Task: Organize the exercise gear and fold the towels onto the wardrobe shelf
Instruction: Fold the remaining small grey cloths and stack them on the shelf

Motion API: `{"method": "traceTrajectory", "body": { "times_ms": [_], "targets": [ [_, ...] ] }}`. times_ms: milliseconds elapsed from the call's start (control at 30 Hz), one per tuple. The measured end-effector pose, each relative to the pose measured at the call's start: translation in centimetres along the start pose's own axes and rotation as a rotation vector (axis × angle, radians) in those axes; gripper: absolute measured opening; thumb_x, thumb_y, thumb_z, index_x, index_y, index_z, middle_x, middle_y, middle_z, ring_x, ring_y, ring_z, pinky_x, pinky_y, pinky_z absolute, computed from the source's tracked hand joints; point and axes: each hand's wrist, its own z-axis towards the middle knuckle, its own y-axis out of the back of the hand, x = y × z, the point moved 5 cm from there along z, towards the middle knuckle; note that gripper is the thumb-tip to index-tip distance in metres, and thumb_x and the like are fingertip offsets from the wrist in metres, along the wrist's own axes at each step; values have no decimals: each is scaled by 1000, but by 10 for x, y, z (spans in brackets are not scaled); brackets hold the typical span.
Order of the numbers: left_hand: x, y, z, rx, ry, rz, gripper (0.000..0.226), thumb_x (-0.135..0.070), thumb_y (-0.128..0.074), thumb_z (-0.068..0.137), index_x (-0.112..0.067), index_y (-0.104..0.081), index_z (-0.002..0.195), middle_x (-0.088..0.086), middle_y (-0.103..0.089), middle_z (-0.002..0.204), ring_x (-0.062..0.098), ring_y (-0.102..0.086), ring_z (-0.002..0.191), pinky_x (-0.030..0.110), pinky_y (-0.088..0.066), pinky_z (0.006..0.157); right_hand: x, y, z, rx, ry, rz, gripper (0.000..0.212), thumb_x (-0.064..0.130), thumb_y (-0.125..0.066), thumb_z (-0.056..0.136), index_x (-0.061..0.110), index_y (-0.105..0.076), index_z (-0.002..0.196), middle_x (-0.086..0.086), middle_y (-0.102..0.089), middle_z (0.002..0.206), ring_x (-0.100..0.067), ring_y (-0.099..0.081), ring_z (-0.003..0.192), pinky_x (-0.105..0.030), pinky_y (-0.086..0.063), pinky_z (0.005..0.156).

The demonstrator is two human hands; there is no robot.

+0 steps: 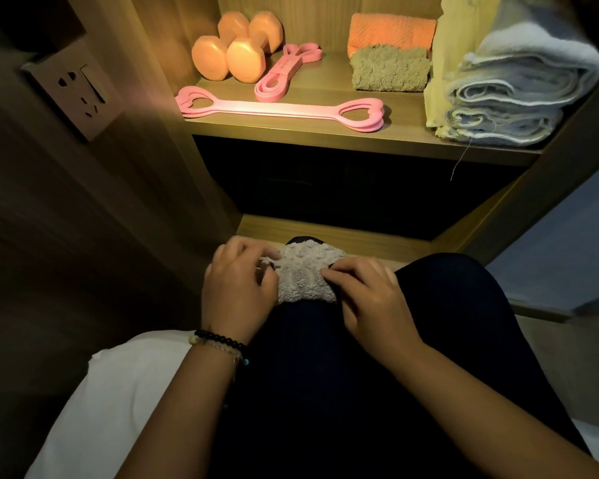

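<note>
A small pale fluffy towel lies folded on my knee in dark trousers. My left hand pinches its left edge and my right hand pinches its right edge. Above, the lit wardrobe shelf holds two orange dumbbells at the back left. A folded pink resistance band lies beside them. A long pink stretch band with heart-shaped handles lies along the front edge. A folded grey-green towel rests against a folded orange towel behind it.
A stack of folded white and yellow towels fills the shelf's right end, a loose thread hanging off it. A wall socket with a switch is on the left panel. A dark compartment lies below the shelf. White bedding is under my left arm.
</note>
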Motion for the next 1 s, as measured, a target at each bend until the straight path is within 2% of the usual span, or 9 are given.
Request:
{"method": "traceTrajectory", "body": {
  "times_ms": [100,267,367,433,567,700,833,900,1000],
  "targets": [
    [-12,2,-9,66,-121,54,25,-13,-62,82,-29,-74,97,-14,-61,96,11,-51,96,31,-38,83,-2,-1,-2,82,-25,63,31,7,-63,84,8,-68,114,-4,-63,111,-21,-57,106,-35,-45,88],
    [-1,-4,-17,261,-39,-53,42,-43,-60,81,-36,-63,122,-17,-60,113,7,-49,109,38,-42,98,-13,-12,1,261,-200,272,41,19,-67,87,17,-58,127,5,-55,124,-10,-46,121,-27,-37,104],
    [6,-6,-17,174,73,-239,25,-33,-71,82,-31,-69,107,-16,-65,103,6,-58,102,37,-49,92,-20,-12,5,204,-350,502,36,7,-68,85,21,-64,117,6,-60,116,-7,-52,115,-22,-40,101],
    [13,-6,-17,124,175,-368,16,-38,-73,78,-31,-68,91,-16,-68,88,1,-63,86,29,-54,77,-24,-12,4,205,-437,640,31,6,-67,87,28,-66,109,9,-63,114,-4,-56,112,-21,-43,97],
    [19,-10,-17,109,283,-424,31,-57,-66,70,-27,-61,76,-20,-65,75,-4,-59,65,15,-44,54,-25,-15,-2,229,-569,832,12,14,-59,94,22,-68,96,-2,-70,95,-7,-64,88,-17,-49,76],
    [27,-22,-5,145,426,-364,43,-61,-63,71,-17,-62,71,-11,-64,64,5,-60,63,24,-44,54,-31,-24,4,241,-732,772,17,22,-55,95,14,-66,85,2,-67,87,-8,-61,80,-26,-46,73],
    [30,-31,12,223,513,-193,56,-58,-58,77,-3,-63,85,9,-65,83,26,-62,81,39,-51,70,-37,-29,10,190,-862,553,24,42,-58,90,20,-63,82,7,-62,79,-10,-57,74,-27,-42,65],
    [28,-27,16,220,497,-73,57,-66,-49,74,-10,-59,78,4,-62,76,22,-58,74,38,-49,65,-40,-28,9,173,-885,399,30,51,-56,87,21,-60,84,6,-58,78,-11,-53,70,-28,-36,61],
    [28,-23,13,232,462,86,61,-78,-36,71,-21,-55,83,-2,-60,82,21,-57,79,32,-43,63,-48,-32,2,303,-975,301,50,67,-46,83,18,-54,90,4,-57,95,-18,-54,90,-32,-37,70]
  ]
}}
